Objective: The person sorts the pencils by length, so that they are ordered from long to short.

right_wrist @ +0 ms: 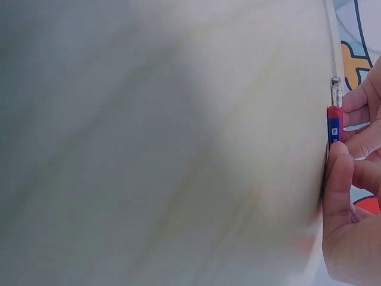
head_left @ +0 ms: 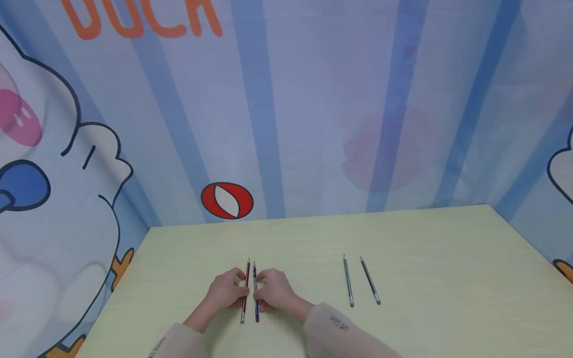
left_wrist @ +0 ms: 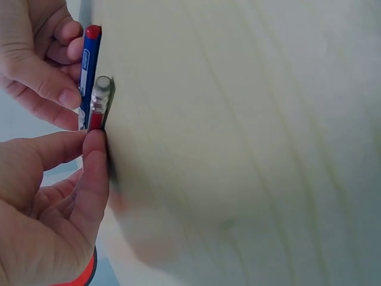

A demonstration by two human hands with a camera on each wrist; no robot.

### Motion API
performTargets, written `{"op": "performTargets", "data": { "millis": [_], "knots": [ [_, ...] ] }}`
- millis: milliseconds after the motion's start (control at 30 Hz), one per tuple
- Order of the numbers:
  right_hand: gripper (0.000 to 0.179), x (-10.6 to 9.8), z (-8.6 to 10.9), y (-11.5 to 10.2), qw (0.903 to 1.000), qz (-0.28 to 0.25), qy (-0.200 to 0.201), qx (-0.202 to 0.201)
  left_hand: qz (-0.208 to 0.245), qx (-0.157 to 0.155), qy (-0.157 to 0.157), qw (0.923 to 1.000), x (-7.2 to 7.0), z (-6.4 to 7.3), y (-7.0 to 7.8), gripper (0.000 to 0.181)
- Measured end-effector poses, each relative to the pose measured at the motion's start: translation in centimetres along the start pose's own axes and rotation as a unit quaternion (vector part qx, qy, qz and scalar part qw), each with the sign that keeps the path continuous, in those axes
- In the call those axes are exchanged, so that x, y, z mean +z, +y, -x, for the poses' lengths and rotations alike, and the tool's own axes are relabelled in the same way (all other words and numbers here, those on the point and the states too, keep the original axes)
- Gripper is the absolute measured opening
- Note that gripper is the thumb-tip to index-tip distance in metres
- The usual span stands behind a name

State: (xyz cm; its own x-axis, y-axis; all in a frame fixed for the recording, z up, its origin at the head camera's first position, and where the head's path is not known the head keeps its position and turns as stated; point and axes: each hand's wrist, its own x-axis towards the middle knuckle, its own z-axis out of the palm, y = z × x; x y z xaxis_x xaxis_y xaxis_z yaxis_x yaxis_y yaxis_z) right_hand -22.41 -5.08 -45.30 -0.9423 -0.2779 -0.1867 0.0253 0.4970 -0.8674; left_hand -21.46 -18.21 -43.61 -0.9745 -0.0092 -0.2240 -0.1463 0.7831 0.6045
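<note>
My left hand pinches a red pencil between thumb and fingers; its point faces away from me. The silver ferrule and grey eraser of the red pencil stick out past the fingertips in the left wrist view. Close on its right, my right hand pinches a blue patterned pencil with a red end cap. The two pencils stand nearly parallel, a narrow gap between them in the head view. In the right wrist view, the capped end of the blue pencil overlaps the red one.
On the pale yellow table, a grey-green pencil and a dark pencil lie to the right, both with erasers toward me. A blue-striped cartoon backdrop rises behind the table's far edge.
</note>
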Motion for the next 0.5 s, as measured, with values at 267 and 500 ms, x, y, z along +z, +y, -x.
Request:
{"op": "performTargets", "data": {
  "millis": [267, 500],
  "knots": [
    [0.041, 0.42, -0.21, -0.08, 0.9996, -0.02, 0.012, 0.018, 0.015, 0.0, -0.008, 0.9999, 0.05, -0.06, -0.08, 0.028],
    [0.038, 0.49, -0.21, -0.15, 0.9996, -0.016, 0.013, 0.021, 0.017, 0.003, 0.0, 0.9999, 0.11, -0.02, -0.01, 0.027]
  ]
}}
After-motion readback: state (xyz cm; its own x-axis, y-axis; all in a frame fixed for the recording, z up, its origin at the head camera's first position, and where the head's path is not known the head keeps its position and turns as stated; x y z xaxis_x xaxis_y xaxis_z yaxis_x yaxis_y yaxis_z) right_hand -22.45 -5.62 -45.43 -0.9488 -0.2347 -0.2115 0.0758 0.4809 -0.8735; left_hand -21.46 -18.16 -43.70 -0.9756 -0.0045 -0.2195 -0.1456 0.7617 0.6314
